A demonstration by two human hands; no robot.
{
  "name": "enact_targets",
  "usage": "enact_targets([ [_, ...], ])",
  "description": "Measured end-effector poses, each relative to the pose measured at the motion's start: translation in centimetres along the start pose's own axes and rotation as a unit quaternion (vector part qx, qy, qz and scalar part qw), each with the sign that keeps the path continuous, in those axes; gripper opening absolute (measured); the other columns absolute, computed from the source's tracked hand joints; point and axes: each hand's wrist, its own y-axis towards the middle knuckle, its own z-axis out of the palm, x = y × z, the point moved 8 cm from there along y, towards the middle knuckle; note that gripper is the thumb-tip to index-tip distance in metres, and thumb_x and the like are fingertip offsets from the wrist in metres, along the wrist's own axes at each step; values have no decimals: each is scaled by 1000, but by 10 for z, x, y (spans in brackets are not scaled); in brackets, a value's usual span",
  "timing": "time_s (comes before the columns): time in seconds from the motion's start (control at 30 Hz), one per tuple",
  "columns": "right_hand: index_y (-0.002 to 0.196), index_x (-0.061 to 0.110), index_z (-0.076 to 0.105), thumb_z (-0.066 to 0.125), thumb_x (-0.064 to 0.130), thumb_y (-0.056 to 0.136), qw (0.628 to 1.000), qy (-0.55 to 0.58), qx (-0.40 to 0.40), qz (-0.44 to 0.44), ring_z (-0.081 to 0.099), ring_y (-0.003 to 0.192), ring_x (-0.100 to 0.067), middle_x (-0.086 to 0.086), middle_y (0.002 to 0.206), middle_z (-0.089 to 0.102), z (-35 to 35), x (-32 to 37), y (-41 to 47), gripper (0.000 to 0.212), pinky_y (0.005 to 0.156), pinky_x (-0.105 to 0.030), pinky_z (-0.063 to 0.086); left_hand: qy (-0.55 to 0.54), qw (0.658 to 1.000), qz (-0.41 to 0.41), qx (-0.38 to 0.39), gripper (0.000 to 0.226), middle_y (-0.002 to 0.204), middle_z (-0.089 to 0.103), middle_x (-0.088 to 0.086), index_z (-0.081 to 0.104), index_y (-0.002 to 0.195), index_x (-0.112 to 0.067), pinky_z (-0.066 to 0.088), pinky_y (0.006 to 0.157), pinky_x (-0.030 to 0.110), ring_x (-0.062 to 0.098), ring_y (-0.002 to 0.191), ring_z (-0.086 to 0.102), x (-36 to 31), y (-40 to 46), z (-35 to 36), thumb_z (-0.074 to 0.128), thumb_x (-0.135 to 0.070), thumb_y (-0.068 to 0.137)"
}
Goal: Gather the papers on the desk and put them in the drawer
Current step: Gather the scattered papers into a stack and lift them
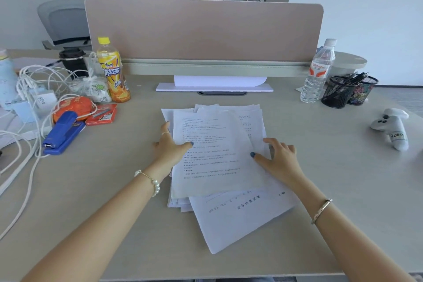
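Note:
A loose pile of white printed papers [212,158] lies in the middle of the desk [320,167], its sheets fanned at different angles. One sheet [240,217] sticks out toward the front edge, turned sideways. My left hand [170,146] rests on the pile's left edge, thumb on the top sheet and fingers along the side. My right hand [278,158] lies flat on the pile's right edge, fingers spread. No drawer is in view.
At the left lie a blue stapler [63,134], a red staple box [101,114], an orange tea bottle [113,71] and tangled white cables [27,103]. A water bottle [318,71], mesh pen cups [343,91] and a white controller [392,128] stand right. A divider panel [203,32] closes the back.

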Motion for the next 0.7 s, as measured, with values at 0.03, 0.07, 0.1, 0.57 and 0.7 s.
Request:
enact_targets([
  [0.03, 134, 21, 42, 62, 46, 79, 1000, -1, 5, -4, 33, 122, -33, -9, 113, 55, 4, 2, -1, 64, 98, -37, 33, -25, 1000, -5, 14, 81, 122, 52, 5, 21, 141, -24, 40, 87, 35, 25, 113, 46, -2, -1, 3, 71, -24, 78],
  [0.07, 136, 22, 41, 63, 46, 79, 1000, 10, 11, -7, 31, 124, -31, -8, 117, 54, 7, 4, -3, 65, 98, -37, 34, -66, 997, -18, 22, 81, 132, 48, 6, 19, 142, -24, 40, 85, 34, 21, 108, 50, -4, 0, 5, 71, -22, 78],
  [0.1, 137, 24, 38, 63, 45, 79, 999, 29, 18, -10, 29, 126, -29, -7, 121, 53, 11, 7, -5, 67, 98, -36, 34, -116, 992, -38, 20, 82, 137, 43, 3, 18, 143, -23, 38, 87, 33, 18, 106, 51, -7, -1, 7, 70, -19, 80],
  [0.57, 145, 34, 12, 77, 10, 73, 932, 357, 60, 25, 62, 101, -18, 2, 118, 58, 2, 1, 1, 99, 81, -37, 54, -204, 967, 27, 150, 33, 111, 67, -2, 62, 116, -9, 51, 72, 11, 13, 100, 62, -53, -17, 27, 66, -6, 83],
  [0.7, 136, 6, 44, 65, 5, 82, 881, 461, 101, -10, 71, 91, -13, 1, 106, 73, -26, 27, 15, 57, 69, -24, 58, -239, 942, 156, 179, 28, 90, 73, -19, 65, 102, -23, 53, 79, 16, -2, 91, 69, -114, -33, 7, 68, -6, 81],
])
